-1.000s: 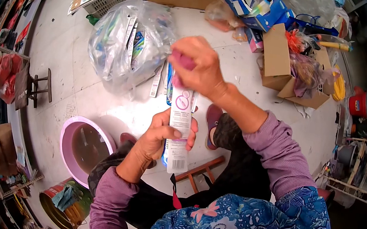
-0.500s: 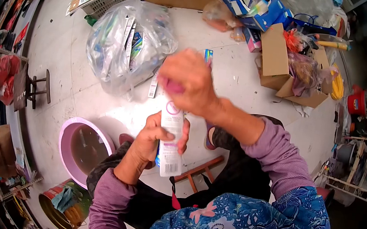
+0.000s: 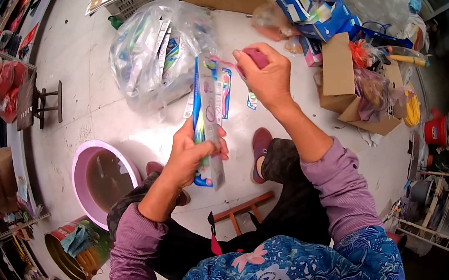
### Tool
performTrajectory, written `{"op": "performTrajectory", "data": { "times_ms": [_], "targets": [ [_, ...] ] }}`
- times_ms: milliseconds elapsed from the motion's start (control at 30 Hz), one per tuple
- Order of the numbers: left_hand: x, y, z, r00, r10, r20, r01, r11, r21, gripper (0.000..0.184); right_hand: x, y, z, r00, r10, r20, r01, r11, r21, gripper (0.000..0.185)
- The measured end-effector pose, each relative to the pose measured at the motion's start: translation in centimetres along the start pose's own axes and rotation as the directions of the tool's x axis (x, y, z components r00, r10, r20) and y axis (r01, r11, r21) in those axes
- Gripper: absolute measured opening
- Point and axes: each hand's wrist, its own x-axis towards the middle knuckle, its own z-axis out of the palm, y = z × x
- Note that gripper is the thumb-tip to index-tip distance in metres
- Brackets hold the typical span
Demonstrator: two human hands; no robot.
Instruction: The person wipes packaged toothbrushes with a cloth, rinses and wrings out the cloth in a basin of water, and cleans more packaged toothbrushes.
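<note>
A long toothbrush package (image 3: 210,110), with a blue edge and a greyish printed side, is gripped near its lower part by my left hand (image 3: 191,152). My right hand (image 3: 266,77) is up and to the right of the package, closed around a pink cloth (image 3: 255,57). A thin pink strip of the cloth reaches toward the package's top. Behind the package, another toothbrush pack (image 3: 224,92) lies on the floor. To the left stands a clear plastic bag (image 3: 156,54) filled with similar packs.
A pink basin (image 3: 80,178) of murky water is at the lower left, above a metal tin (image 3: 86,260) with a blue cloth. An open cardboard box (image 3: 340,70) and blue boxes (image 3: 327,26) are at the upper right. A small wooden stool (image 3: 243,210) lies between the legs.
My right hand has moved from over the package up and to the right with the pink cloth. The package has turned, showing its blue edge, and more packs on the floor are visible.
</note>
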Motion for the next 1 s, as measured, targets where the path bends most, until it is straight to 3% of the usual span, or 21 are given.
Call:
{"op": "performTrajectory", "data": {
  "times_ms": [33, 67, 100, 133, 200, 233, 267, 300, 333, 400, 433, 500, 567, 600, 633, 667, 733, 767, 867, 933, 1000],
  "targets": [
    [0.3, -0.6, -0.2, 0.99, 0.09, -0.106, -0.071, 0.982, 0.174, 0.043, -0.1, -1.7, -0.8, 0.923, 0.316, 0.22, -0.369, 0.889, 0.27, 0.018],
    [0.6, -1.4, -0.6, 0.962, 0.193, -0.194, -0.116, 0.93, 0.35, 0.043, -0.6, -3.1, -1.4, 0.708, 0.503, 0.496, -0.701, 0.585, 0.409, 0.021],
    [1.0, -2.1, -0.7, 0.938, 0.311, -0.155, -0.194, 0.84, 0.507, 0.045, -1.5, -3.6, -1.0, 0.648, 0.471, 0.599, -0.754, 0.512, 0.412, 0.027],
    [0.9, -2.7, -0.8, 0.936, 0.332, -0.116, -0.188, 0.752, 0.632, 0.056, -2.4, -3.6, -0.8, 0.53, 0.474, 0.703, -0.818, 0.505, 0.276, 0.03],
    [0.8, -2.6, -0.6, 0.947, 0.277, -0.162, -0.048, 0.62, 0.783, 0.068, -4.7, -3.3, 0.3, 0.561, 0.434, 0.705, -0.742, 0.641, 0.197, 0.038],
    [0.8, -3.0, -0.8, 0.946, 0.278, -0.164, -0.048, 0.622, 0.781, 0.068, -5.3, -2.9, 1.0, 0.653, 0.405, 0.64, -0.669, 0.705, 0.237, 0.033],
    [0.8, -3.5, -1.2, 0.907, 0.416, -0.063, -0.138, 0.438, 0.888, 0.075, -5.3, -2.9, 1.0, 0.653, 0.403, 0.642, -0.668, 0.705, 0.237, 0.033],
    [0.7, -3.8, -1.4, 0.851, 0.522, 0.06, -0.206, 0.225, 0.952, 0.083, -5.1, -2.8, 0.9, 0.536, 0.449, 0.715, -0.807, 0.522, 0.277, 0.029],
    [0.7, -4.1, -1.7, 0.85, 0.523, 0.058, -0.204, 0.227, 0.952, 0.083, -4.8, -2.6, 0.9, 0.411, 0.463, 0.786, -0.905, 0.311, 0.29, 0.026],
    [0.7, -3.9, -1.3, 0.811, 0.57, 0.132, -0.266, 0.158, 0.951, 0.09, -4.9, -1.1, 1.3, 0.393, 0.46, 0.796, -0.917, 0.255, 0.306, 0.02],
    [0.8, -3.7, -1.1, 0.811, 0.57, 0.13, -0.265, 0.16, 0.951, 0.09, -4.8, -0.4, 1.4, 0.398, 0.457, 0.796, -0.917, 0.224, 0.33, 0.019],
    [0.7, -2.2, -0.1, 0.891, 0.449, -0.074, -0.332, 0.753, 0.568, 0.092, -3.7, -1.6, 0.7, 0.421, 0.444, 0.791, -0.904, 0.133, 0.406, 0.022],
    [0.0, -0.8, -0.1, 0.946, 0.236, -0.225, -0.169, 0.945, 0.281, 0.089, -2.4, -1.6, -0.5, 0.367, 0.38, 0.849, -0.926, 0.064, 0.371, 0.027],
    [0.0, -0.6, -0.4, 0.951, 0.171, -0.257, -0.133, 0.979, 0.157, 0.088, -2.2, -1.3, -0.5, 0.366, 0.353, 0.861, -0.927, 0.052, 0.372, 0.028],
    [0.1, -0.7, -0.6, 0.962, 0.206, -0.178, -0.187, 0.975, 0.12, 0.075, -2.2, -1.2, -0.5, 0.365, 0.353, 0.862, -0.927, 0.052, 0.371, 0.028],
    [0.0, -0.7, -0.7, 0.962, 0.206, -0.179, -0.186, 0.975, 0.12, 0.075, -2.0, -1.7, -0.6, 0.395, 0.344, 0.852, -0.91, 0.019, 0.414, 0.028],
    [-0.3, -0.5, -0.6, 0.999, -0.029, -0.021, 0.029, 0.999, 0.042, 0.059, -2.1, -2.1, -0.5, 0.425, 0.338, 0.84, -0.89, -0.015, 0.456, 0.029],
    [-0.4, -0.2, 0.5, 0.998, 0.004, -0.055, -0.004, 1.0, 0.008, 0.045, -2.3, -2.1, -0.4, 0.428, 0.338, 0.838, -0.894, 0.019, 0.448, 0.029],
    [-0.3, -0.2, -0.2, 0.997, -0.039, -0.064, 0.039, 0.999, 0.0, 0.046, -2.6, -2.3, -0.2, 0.45, 0.372, 0.812, -0.883, 0.052, 0.466, 0.023],
    [-0.2, -0.1, -0.3, 0.991, -0.053, -0.119, 0.053, 0.999, -0.003, 0.041, -2.4, -1.0, -0.7, 0.335, 0.452, 0.827, -0.942, 0.164, 0.292, 0.026],
    [0.1, -0.3, -0.7, 0.975, -0.06, -0.215, 0.058, 0.998, -0.012, 0.037, -2.2, -0.7, -0.7, 0.373, 0.485, 0.791, -0.925, 0.122, 0.361, 0.023]
  ]
}}
